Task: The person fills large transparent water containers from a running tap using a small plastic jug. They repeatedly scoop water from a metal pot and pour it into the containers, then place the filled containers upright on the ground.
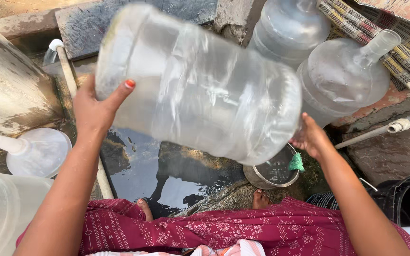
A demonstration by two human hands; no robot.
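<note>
View from the head, looking down: a large clear plastic water jug (198,83) lies on its side in the air, held between two bare hands above a wet stone floor (167,166); the jug tilts, its upper end toward the top left and its broad base toward the lower right; the left hand (96,111) presses against the jug's upper end, fingers spread wide around the curve, the thumb with an orange-painted nail lying across the plastic; the right hand (312,137) supports the base from below and from the side, palm against it, though the fingers are mostly hidden behind the jug and their spread cannot be told; below the jug, near the right hand, a round metal bowl (274,173) stands on the ground with a green scrubber (296,162) on its rim; two more clear jugs (345,76) lean together at the upper right, beside a striped woven mat (404,52); a further jug (36,151) with a white cap lies at the left, next to a white pipe (67,71); a second pipe (380,130) runs at the right; a red patterned skirt (243,230) and bare toes fill the lower edge
</note>
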